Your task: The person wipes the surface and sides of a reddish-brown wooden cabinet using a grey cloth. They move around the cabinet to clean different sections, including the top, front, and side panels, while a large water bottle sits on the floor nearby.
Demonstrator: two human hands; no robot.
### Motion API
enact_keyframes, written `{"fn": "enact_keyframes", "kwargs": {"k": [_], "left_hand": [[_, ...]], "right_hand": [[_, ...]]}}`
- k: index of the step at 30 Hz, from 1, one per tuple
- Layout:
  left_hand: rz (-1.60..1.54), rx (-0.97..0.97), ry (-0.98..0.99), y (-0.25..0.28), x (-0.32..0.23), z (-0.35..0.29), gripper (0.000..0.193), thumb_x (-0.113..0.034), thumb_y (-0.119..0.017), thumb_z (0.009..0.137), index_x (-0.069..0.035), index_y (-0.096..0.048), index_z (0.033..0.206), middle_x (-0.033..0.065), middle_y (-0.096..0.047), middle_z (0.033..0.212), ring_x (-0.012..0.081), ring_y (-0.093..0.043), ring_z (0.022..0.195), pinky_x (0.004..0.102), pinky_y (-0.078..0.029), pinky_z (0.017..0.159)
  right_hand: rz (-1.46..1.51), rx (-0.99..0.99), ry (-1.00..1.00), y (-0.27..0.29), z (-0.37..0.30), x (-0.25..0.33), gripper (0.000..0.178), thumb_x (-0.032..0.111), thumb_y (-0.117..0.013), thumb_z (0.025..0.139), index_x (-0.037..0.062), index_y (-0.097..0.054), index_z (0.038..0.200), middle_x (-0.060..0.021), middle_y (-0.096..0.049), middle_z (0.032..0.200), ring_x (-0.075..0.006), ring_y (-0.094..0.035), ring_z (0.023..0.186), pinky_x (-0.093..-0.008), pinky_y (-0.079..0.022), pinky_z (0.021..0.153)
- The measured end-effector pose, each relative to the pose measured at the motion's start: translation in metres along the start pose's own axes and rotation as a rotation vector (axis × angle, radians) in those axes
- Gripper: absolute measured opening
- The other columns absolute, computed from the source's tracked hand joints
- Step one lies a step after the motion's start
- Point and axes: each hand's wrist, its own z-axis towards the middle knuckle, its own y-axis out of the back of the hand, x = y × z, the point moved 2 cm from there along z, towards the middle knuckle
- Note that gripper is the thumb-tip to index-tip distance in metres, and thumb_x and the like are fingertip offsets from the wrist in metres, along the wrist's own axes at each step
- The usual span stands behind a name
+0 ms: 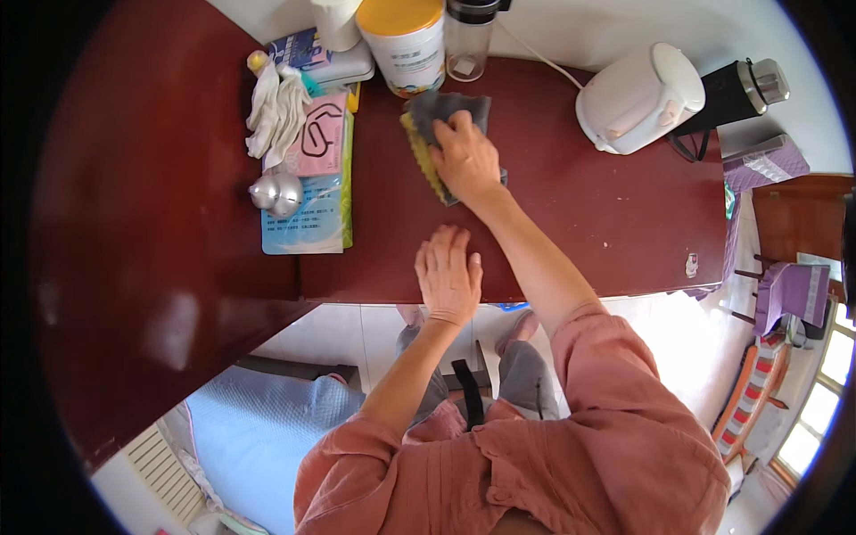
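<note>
A grey cloth with a scalloped yellow edge lies bunched on the dark red tabletop. My right hand presses down on it from above, its fingers bent and gripping the fabric. Nearer to me, my left hand rests flat by the front edge of the table, fingers stretched out, holding nothing. Just beyond the cloth stands a white tub with a yellow lid. Beside the tub is a clear jar with a black lid.
White gloves, a silver rounded object and a blue packet lie at the left. A white electric kettle and a black flask stand at the back right. A blue-covered seat is below the table.
</note>
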Motion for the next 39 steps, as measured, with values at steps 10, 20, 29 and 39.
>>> {"fn": "enact_keyframes", "kwargs": {"k": [10,20,29,39], "left_hand": [[-0.284,0.493,-0.446,0.063,0.076,-0.147,0.034,-0.009,-0.07,0.087,-0.009,-0.063,0.12,0.0111,-0.061,0.118,0.0362,-0.059,0.107,0.0499,-0.045,0.093],[-0.11,1.178,0.104,0.06,0.191,-0.333,0.018,-0.025,-0.072,0.088,-0.01,-0.065,0.094,0.016,-0.06,0.107,0.0383,-0.062,0.106,0.0518,-0.053,0.088],[-0.83,1.987,0.891,0.106,0.113,-0.365,0.019,-0.015,-0.065,0.095,-0.007,-0.062,0.111,0.0014,-0.059,0.097,0.0117,-0.054,0.092,0.029,-0.047,0.082],[-0.612,2.117,0.09,-0.106,0.099,-0.388,0.03,-0.031,-0.065,0.097,-0.007,-0.063,0.115,0.0157,-0.073,0.099,0.0267,-0.071,0.094,0.0404,-0.054,0.083]], "right_hand": [[0.266,0.089,0.299,0.001,-0.15,0.076,0.037,0.014,-0.077,0.075,0.0148,-0.072,0.112,-0.0048,-0.057,0.103,-0.0239,-0.067,0.089,-0.0382,-0.058,0.076],[-0.259,-0.276,-0.299,0.152,-0.293,-0.178,0.045,0.009,-0.076,0.077,0.0104,-0.072,0.122,-0.0137,-0.063,0.115,-0.0341,-0.065,0.103,-0.0422,-0.055,0.083],[-0.366,-0.272,-0.627,0.222,-0.309,-0.289,0.036,0.032,-0.071,0.09,0.0116,-0.072,0.121,-0.0146,-0.064,0.119,-0.0365,-0.065,0.11,-0.0437,-0.051,0.092],[-0.238,-0.116,-0.152,0.143,-0.201,-0.141,0.024,0.014,-0.071,0.078,0.0074,-0.065,0.1,-0.0172,-0.057,0.098,-0.0409,-0.065,0.082,-0.0493,-0.055,0.07]]}}
